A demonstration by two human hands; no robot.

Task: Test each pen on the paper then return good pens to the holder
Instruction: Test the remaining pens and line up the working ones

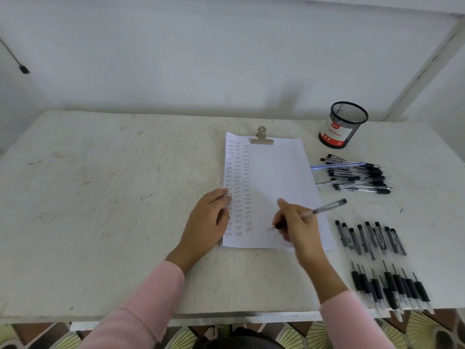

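- Over the lower middle of the sheet, we find the right hand [295,224] pinched around a pen [317,210]: fingers closed on the dark grip section, tip pointing down-left just above or on the paper, cap end slanting up to the right.
- We cannot tell whether the tip touches the paper [276,177].
- We log the left hand [206,217] lying flat and spread, holding nothing, fingertips pressing the paper's left edge beside the written columns.
- We note three columns of small handwritten marks down the left part of the paper; the right part is bare.
- We record a metal clip [261,137] clamped on the paper's top edge.
- We count a loose heap of pens [357,176] just right of the paper, one with a blue barrel.
- We list a second group of pens [370,238] fanned out near the right hand, and a third group [390,285] nearer the table's front edge.
- We enter a black mesh holder [343,124] standing upright at the far right, with no pens showing above its rim.
- We place all of it on a pale, scuffed table [100,197]; pink sleeves [141,311] cover both forearms.
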